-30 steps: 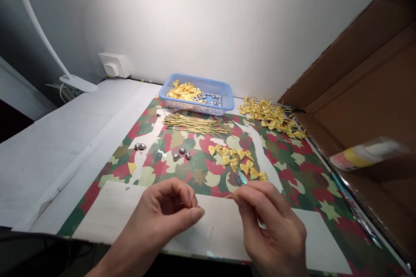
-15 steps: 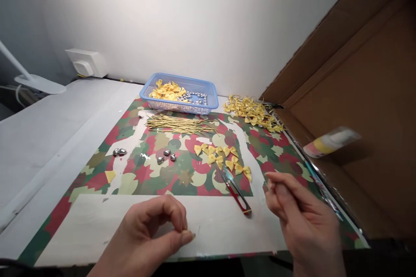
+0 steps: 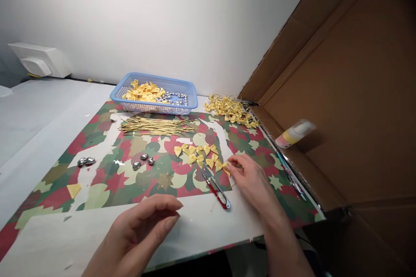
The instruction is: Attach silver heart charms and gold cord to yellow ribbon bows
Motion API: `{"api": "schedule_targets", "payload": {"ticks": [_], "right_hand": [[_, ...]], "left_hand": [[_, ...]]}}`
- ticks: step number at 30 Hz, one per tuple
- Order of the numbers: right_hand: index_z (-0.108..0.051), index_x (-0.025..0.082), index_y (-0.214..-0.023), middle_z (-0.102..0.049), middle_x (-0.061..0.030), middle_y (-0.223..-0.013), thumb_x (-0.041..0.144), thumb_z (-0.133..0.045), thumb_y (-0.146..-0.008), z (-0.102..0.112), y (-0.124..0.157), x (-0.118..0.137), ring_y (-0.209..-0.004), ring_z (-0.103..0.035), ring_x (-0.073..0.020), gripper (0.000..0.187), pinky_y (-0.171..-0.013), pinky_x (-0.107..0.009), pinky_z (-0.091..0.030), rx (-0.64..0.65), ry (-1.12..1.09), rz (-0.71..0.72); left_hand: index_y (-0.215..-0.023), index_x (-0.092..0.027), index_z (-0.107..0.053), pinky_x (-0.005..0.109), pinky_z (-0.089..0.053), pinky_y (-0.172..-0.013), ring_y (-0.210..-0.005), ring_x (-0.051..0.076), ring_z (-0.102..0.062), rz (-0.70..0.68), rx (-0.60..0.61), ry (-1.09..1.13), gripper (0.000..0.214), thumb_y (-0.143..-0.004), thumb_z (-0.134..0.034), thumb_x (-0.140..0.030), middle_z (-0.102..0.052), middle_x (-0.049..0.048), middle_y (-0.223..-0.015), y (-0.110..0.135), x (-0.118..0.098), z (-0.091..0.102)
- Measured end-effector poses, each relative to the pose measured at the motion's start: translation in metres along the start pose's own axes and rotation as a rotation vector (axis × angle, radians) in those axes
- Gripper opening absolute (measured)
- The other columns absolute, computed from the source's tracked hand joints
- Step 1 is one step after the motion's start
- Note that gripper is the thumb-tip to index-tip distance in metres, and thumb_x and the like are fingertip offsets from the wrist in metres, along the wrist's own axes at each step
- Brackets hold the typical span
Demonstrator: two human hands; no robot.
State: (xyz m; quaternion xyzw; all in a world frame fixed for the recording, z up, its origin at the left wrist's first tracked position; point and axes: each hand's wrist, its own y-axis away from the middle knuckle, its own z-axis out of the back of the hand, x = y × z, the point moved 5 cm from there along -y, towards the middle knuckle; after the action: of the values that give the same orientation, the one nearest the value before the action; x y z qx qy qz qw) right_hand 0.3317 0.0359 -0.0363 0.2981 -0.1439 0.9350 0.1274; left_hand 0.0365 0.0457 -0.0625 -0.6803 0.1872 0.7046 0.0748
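Observation:
My left hand hovers over the white paper strip near the front edge, thumb and forefinger a little apart with nothing visible between them. Farther right, my right hand has its thumb and fingertips closed on the edge of the rightmost yellow ribbon bow, which lies on the table. Several more yellow bows are laid out in loose rows to its left. Just below them lie thread snips with a red and silver handle, tips pointing at the bows.
A blue basket holds yellow bows and silver beads. Gold twist ties lie before it. Finished-looking bows with ties are heaped in a pile at right. Loose silver beads sit mid-table. A bottle leans by the cardboard wall.
My right hand has moved left and forward to the rightmost bow. My left thumb and forefinger, pinched before, have parted. The view has turned right, and the snips lie slightly shifted.

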Motion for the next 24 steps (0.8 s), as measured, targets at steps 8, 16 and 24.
{"api": "schedule_targets", "payload": {"ticks": [8, 16, 24], "right_hand": [[-0.061, 0.021, -0.082, -0.061, 0.0014, -0.081, 0.025, -0.059, -0.101, 0.007, 0.025, 0.029, -0.062, -0.051, -0.0134, 0.019, -0.059, -0.026, -0.040, 0.073, -0.086, 0.048], [-0.065, 0.022, -0.089, -0.066, 0.0003, -0.088, 0.014, -0.056, -0.099, -0.015, 0.053, 0.096, -0.066, -0.058, -0.0123, 0.015, -0.059, -0.023, -0.044, 0.298, -0.243, 0.225], [-0.061, 0.024, -0.085, -0.066, -0.0010, -0.082, 0.030, -0.063, -0.099, -0.029, 0.057, 0.048, -0.059, -0.066, -0.0185, 0.016, -0.050, -0.028, -0.041, 0.065, 0.290, 0.235]], "left_hand": [[-0.112, -0.031, -0.084, 0.024, -0.062, -0.083, -0.100, 0.027, -0.077, 0.039, 0.014, 0.030, 0.029, -0.089, -0.081, -0.049, -0.083, 0.0051, -0.102, -0.005, -0.002, -0.004], [-0.097, -0.023, -0.083, 0.025, -0.062, -0.076, -0.082, 0.020, -0.074, 0.009, 0.145, 0.230, 0.019, -0.092, -0.081, -0.041, -0.080, 0.0044, -0.088, -0.020, -0.021, -0.025], [-0.103, -0.022, -0.081, 0.022, -0.061, -0.066, -0.065, 0.016, -0.070, 0.167, -0.092, 0.309, 0.035, -0.081, -0.090, -0.047, -0.080, 0.0008, -0.071, -0.014, -0.021, -0.006]]}}
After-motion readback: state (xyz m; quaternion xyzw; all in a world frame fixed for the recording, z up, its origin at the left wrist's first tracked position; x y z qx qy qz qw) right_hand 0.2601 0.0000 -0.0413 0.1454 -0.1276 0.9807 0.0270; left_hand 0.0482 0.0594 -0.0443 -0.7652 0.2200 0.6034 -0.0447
